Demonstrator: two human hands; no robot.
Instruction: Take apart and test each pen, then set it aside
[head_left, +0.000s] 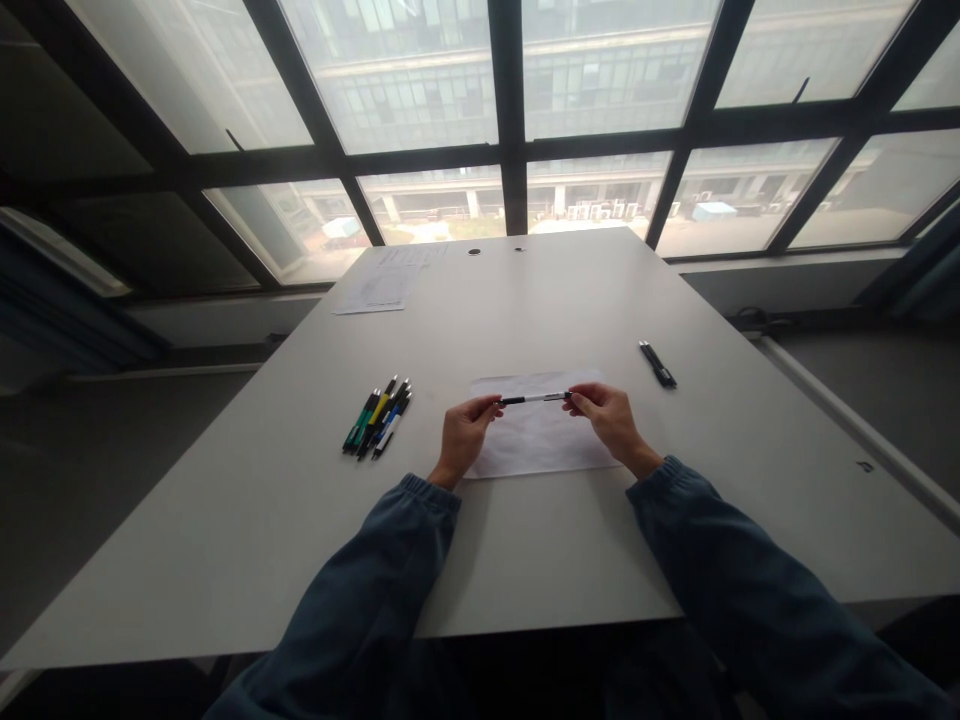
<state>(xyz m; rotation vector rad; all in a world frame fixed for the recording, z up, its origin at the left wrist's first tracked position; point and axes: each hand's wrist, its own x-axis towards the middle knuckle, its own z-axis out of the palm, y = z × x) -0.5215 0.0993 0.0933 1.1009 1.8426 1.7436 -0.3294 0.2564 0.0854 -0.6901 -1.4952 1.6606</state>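
A black-and-white pen is held level between my two hands, above a sheet of white paper on the table. My left hand pinches its black end between thumb and fingers. At the other end, my right hand pinches the tip in the same way. To the left of the paper lies a loose bunch of pens in green, yellow, blue, white and black. Right of my right hand, what looks like a pair of black pens lies side by side.
The white table reaches to the windows. Printed sheets lie at its far left. Near the far edge is a dark round spot, with a small dark item beside it. A small dark mark shows at the right.
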